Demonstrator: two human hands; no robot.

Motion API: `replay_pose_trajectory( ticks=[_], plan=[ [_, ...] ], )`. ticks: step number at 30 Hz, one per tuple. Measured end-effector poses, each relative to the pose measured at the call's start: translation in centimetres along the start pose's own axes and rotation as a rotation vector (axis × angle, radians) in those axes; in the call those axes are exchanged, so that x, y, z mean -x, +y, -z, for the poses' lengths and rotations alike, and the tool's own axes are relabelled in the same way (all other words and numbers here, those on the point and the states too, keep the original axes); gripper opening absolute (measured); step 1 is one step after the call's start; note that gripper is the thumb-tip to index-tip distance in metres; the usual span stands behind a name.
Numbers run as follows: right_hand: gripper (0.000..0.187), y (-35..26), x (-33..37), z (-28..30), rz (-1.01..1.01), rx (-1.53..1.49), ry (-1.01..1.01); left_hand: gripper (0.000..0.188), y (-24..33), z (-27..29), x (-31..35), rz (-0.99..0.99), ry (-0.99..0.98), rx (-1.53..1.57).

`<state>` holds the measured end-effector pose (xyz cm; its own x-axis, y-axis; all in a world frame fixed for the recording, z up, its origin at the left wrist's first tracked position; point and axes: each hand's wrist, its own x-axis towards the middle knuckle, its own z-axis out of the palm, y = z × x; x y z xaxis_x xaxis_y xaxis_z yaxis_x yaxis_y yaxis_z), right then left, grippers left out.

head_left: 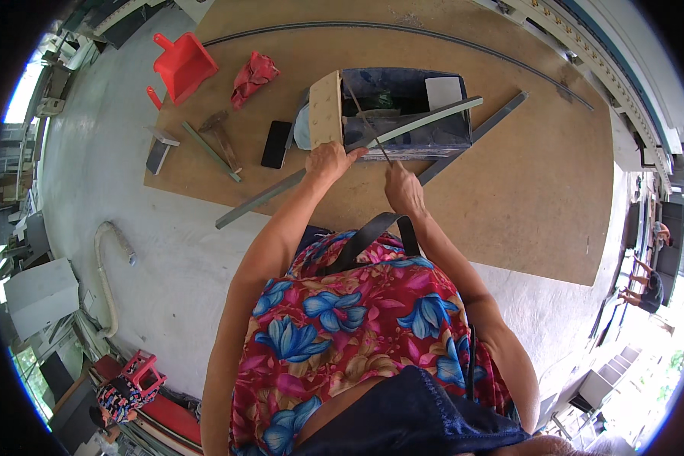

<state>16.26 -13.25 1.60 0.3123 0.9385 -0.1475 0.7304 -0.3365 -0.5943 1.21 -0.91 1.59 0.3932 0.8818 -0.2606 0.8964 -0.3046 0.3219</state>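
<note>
My left hand (327, 161) is closed on a long grey-green metal bar (425, 121), which lies slantwise across the near edge of a dark blue open box (457, 131). Gripped in my right hand (404, 190) is a long thin file-like tool (366, 121), pointing away and crossing over the bar; its exact kind is unclear. The tool meets the bar just right of my left thumb. A light cardboard flap (326, 110) stands at the box's left side. Dark contents and a white piece (444, 93) show inside the box.
On the brown board table (532, 205) lie a black phone (276, 144), a hammer (222, 141), a short green strip (211, 152), a red cloth (254, 79), a red dustpan (184, 67) and a second metal bar (501, 119). A long curved strip (403, 29) spans the far side. Other people are in the background.
</note>
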Motion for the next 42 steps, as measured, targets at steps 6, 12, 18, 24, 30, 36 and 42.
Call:
replay_pose_trajectory(
  ticks=[6, 12, 18, 24, 30, 36, 42],
  plan=[
    [0.021, -0.5, -2.0, -0.5, 0.075, -0.040, 0.085, 0.076, 0.3, 0.0, -0.3, 0.010, 0.066, -0.011],
    [0.022, 2.4, 0.3, -1.2, 0.042, 0.155, -0.075, 0.071, 2.3, 3.1, -0.4, 0.018, -0.226, 0.091],
    [0.013, -1.0, -1.6, -2.0, 0.056, -0.144, 0.166, 0.078, -2.1, -1.7, -1.6, -0.159, 0.014, -0.055],
    [0.012, 1.0, 0.1, -1.4, 0.006, -0.151, 0.138, 0.080, -1.0, -1.7, -1.7, -0.167, -0.007, -0.082],
    [0.013, -1.1, -0.4, -2.0, -0.046, -0.195, 0.112, 0.079, -0.7, -0.4, -1.1, -0.152, 0.035, -0.067],
    [0.012, 0.1, -1.1, -2.7, 0.013, -0.120, 0.129, 0.076, -0.8, 0.0, -1.0, -0.109, -0.020, -0.053],
    [0.020, 1.9, -0.8, -3.4, -0.041, -0.026, 0.015, 0.076, -0.6, -1.4, -1.9, -0.063, -0.012, -0.041]
  ],
)
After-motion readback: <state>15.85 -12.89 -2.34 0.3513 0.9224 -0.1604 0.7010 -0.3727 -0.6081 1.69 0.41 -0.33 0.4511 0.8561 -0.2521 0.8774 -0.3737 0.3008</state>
